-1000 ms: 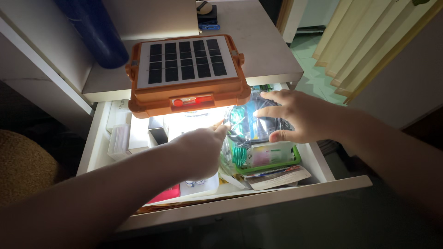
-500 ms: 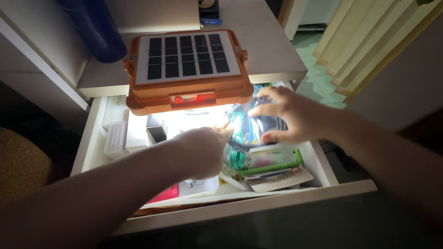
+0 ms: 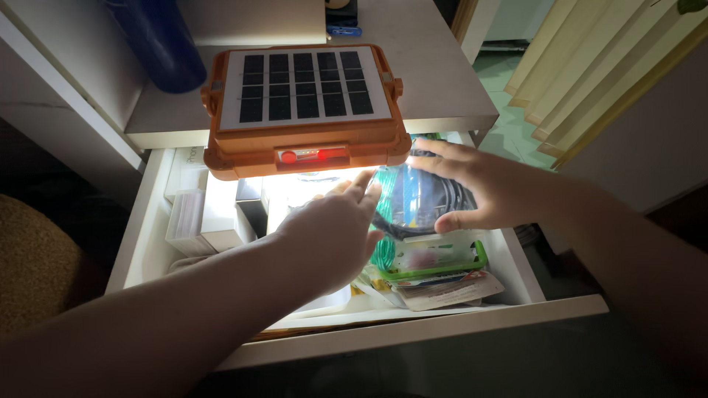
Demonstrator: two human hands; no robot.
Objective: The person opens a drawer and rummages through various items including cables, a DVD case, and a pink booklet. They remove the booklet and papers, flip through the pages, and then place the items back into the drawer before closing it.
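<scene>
Bag point(image 3: 413, 199) of coiled cable is what both hands are on — a clear plastic bag sitting in the right half of the one open drawer point(image 3: 413, 324), on top of a green-edged packet point(image 3: 435, 258) and some paper packets. Going big to small: one white desk point(image 3: 435, 81), that drawer under it, one orange lamp point(image 3: 302, 110) with a solar panel on top hanging over the desk edge and lighting the drawer, one blue cylinder point(image 3: 158, 44) back left, two whitish boxes point(image 3: 203, 217) at the drawer's left. Right hand point(image 3: 479, 188) is spread wide over the bag, thumb under its near edge, fingers curled over the top. Left hand point(image 3: 332, 232) is flat, fingers loosely open, tips just at the bag's left side — can't tell if they pinch it. Looks to me like the grab-the-bag step; lifting it out would need the left fingers to close properly and clear the lamp's overhang.
</scene>
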